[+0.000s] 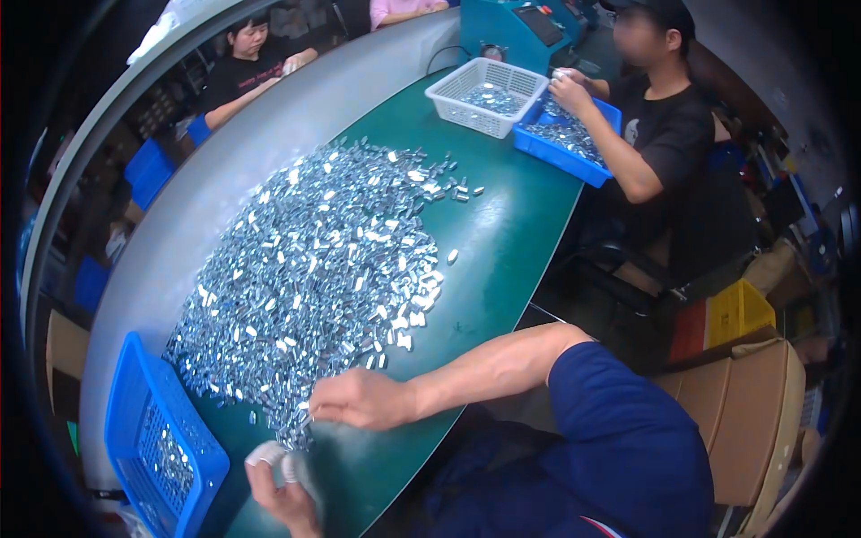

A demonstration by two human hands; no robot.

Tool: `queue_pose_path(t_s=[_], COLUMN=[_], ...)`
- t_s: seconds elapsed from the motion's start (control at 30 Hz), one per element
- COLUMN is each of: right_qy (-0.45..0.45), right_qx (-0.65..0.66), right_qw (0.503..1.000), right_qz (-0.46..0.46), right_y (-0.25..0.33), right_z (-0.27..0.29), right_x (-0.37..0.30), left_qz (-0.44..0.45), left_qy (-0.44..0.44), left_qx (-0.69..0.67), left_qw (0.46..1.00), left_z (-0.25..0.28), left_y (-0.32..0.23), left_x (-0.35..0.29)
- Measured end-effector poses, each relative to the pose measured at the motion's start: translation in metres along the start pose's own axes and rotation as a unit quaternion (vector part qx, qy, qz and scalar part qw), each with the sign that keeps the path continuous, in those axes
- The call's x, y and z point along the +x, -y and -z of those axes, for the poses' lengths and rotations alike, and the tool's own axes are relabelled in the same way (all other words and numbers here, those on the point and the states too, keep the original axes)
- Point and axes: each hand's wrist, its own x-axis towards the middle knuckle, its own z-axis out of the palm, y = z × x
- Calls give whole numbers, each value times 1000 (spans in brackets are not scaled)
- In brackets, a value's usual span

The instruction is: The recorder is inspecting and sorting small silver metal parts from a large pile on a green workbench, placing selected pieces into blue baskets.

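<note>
A broad heap of small shiny metal pieces (314, 260) covers much of the green table. At its near edge is my right hand (363, 399), its fingers pressed together in a pinch; whatever lies between the fingertips is too small to make out. Lower and to the left, my left hand (282, 493) has bent fingers with white coverings on two tips, close to a little cluster of pieces (294, 435). What those fingers hold, if anything, cannot be seen. Left of that hand stands a blue plastic basket (211, 448) with some metal pieces in the bottom.
Across the table, a white basket (435, 94) and a blue tray (574, 166) hold more pieces, beside a seated co-worker (668, 125). A teal machine (502, 31) stands behind them. Another person (247, 72) sits beyond the grey rim (170, 215). A brown chair (744, 412) is at right.
</note>
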Motion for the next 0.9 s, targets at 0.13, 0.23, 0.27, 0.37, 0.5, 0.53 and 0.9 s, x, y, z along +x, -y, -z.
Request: queue_pose_path(t_s=[0.13,0.23,0.27,0.37,0.5,0.53,0.9], right_qy=[11,27,18,38,28,31,100], right_qx=[44,62,59,70,109,113,-40], right_qw=[997,992,990,986,981,981,990], right_qz=[-56,-110,-128,-144,-157,-157,-95], right_y=[4,5,3,11,6,7,5], right_z=[3,2,8,17,12,10,5], right_x=[5,7,6,10,11,11,5], left_qz=[-17,-24,-38,-12,-11,3,36], left_qy=[-111,-161,-159,-192,-64,-18,57], left_qx=[151,249,266,321,183,160,135], left_qw=[982,955,950,927,981,987,989], left_z=[58,98,99,98,55,43,-27], left_y=[7,19,32,21,3,8,-3], left_x=[13,33,46,56,26,13,-26])
